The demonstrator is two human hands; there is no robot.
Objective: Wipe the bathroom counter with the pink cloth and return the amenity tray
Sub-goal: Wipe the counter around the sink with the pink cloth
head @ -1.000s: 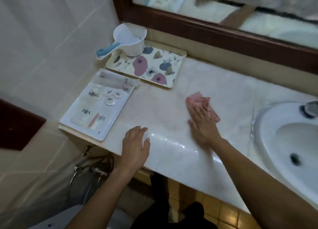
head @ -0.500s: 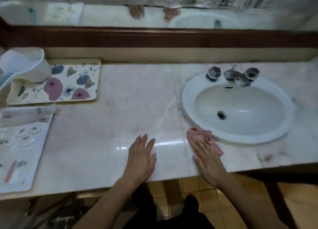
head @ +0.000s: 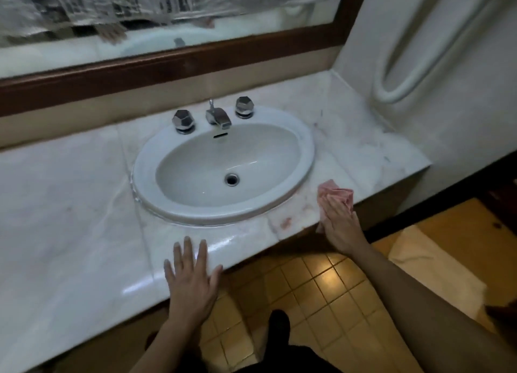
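2 hands lie flat, fingers straight: right hand presses the pink cloth on the counter just right of the sink, left hand rests spread. Soft, light cloth likely bunches — press its middle; amenity tray unseen.

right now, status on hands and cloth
Right hand flat on pink cloth, right of sink. Left hand flat on counter. Tray out of view.

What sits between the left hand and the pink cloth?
Head view: between left hand and pink cloth, only bare counter with a reddish smudge; sink rim lies just behind.
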